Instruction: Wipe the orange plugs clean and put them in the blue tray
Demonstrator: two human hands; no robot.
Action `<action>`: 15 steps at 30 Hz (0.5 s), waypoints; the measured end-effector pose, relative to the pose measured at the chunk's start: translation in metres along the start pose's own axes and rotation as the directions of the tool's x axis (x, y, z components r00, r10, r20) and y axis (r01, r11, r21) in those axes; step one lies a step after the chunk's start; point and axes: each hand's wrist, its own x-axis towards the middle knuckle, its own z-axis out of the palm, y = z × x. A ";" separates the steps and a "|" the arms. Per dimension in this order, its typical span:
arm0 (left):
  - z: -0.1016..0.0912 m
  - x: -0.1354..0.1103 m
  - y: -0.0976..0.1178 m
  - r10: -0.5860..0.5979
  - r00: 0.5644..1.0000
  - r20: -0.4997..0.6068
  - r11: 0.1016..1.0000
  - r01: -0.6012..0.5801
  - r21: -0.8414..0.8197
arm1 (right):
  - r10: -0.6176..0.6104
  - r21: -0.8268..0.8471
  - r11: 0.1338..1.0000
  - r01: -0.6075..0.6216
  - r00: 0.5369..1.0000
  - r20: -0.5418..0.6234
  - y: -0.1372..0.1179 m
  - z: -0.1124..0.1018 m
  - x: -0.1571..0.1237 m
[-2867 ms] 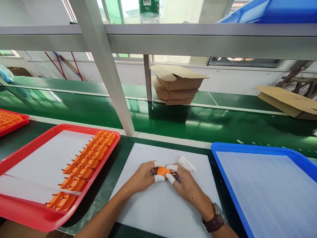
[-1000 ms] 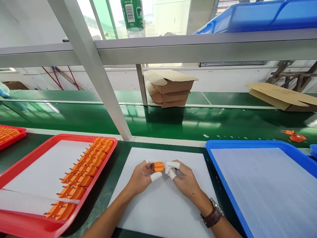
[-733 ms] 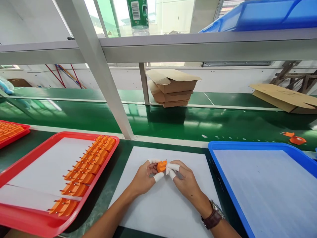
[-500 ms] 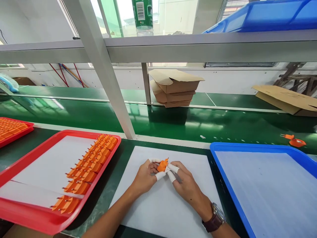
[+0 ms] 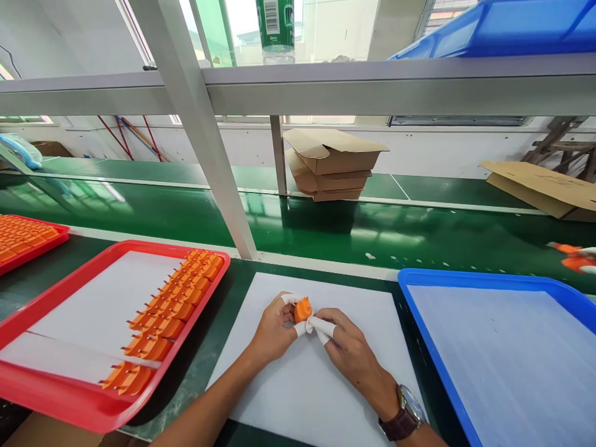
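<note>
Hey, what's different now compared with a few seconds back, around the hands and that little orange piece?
The orange part was turned: it lay sideways, prongs pointing right; now it sits upended in the grip of the left hand, fingertips of the right hand against its lower side. The white scrap beyond the right hand is gone from view. Unchanged: hands over the white sheet, red tray, blue tray.

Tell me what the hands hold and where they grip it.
A small orange plug piece, pinched at its edges by the capped fingertips of the left hand and right hand.
</note>
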 end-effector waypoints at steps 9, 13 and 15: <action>-0.001 -0.001 0.003 -0.008 0.999 0.042 1.000 0.009 -0.026 | -0.017 -0.031 0.999 0.016 0.999 -0.037 0.000 -0.004 0.000; -0.002 -0.003 0.007 0.015 0.996 0.093 1.000 -0.016 0.007 | -0.017 -0.069 0.998 0.013 0.998 -0.060 0.002 -0.004 0.002; -0.002 -0.003 0.010 0.014 0.993 0.113 0.999 -0.018 0.036 | 0.012 -0.097 0.995 -0.022 0.995 -0.101 0.003 -0.007 0.003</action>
